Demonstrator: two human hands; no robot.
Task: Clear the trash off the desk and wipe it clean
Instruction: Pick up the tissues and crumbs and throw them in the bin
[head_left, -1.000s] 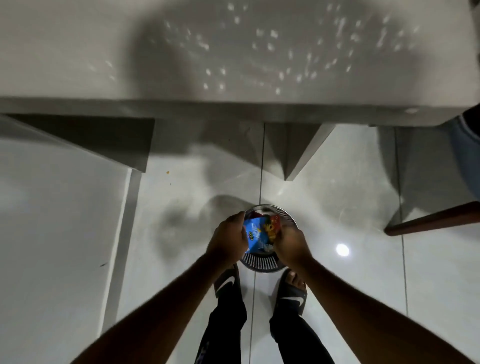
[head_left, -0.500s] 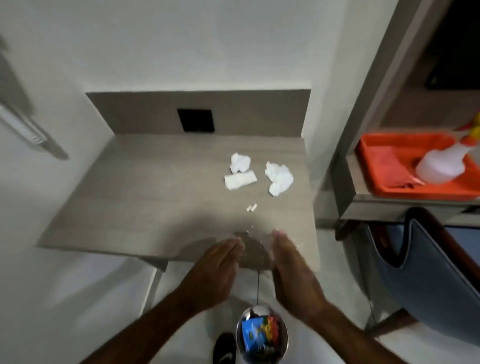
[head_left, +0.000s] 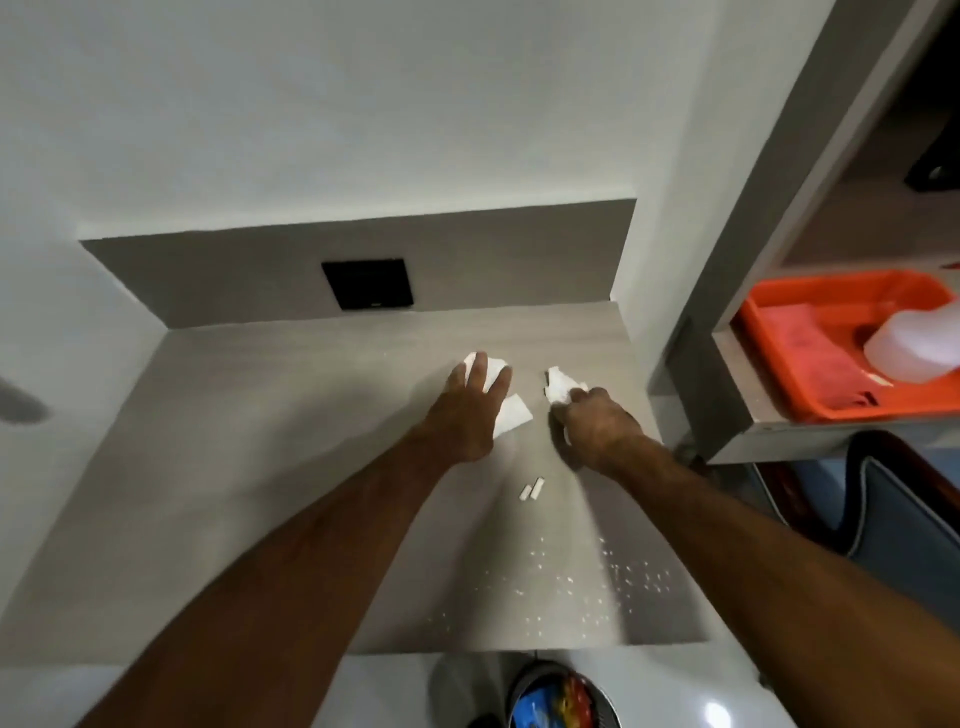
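Note:
On the grey desk (head_left: 260, 467) lie a crumpled white tissue (head_left: 498, 364) and a flatter tissue (head_left: 514, 413). My left hand (head_left: 470, 410) is spread over both, fingers apart, covering most of them. A third crumpled tissue (head_left: 560, 387) lies to the right, and the fingers of my right hand (head_left: 597, 421) are curled onto its near side. Two small white scraps (head_left: 532, 488) sit between my forearms. Several white crumbs (head_left: 571, 577) speckle the desk near its front edge. A round metal bin (head_left: 597, 691) on the floor below holds a blue wrapper (head_left: 535, 709).
An orange tray (head_left: 769, 353) on the shelf at right holds a pink cloth (head_left: 815, 353) and a white spray bottle (head_left: 914, 348). A dark chair (head_left: 883, 509) stands under that shelf. A black socket plate (head_left: 368, 284) is set in the desk's back panel.
Both hands left the wrapper in the bin, rose and reached across the desk to the tissues. The right hand has curled onto the right tissue, and my view lifted from the floor.

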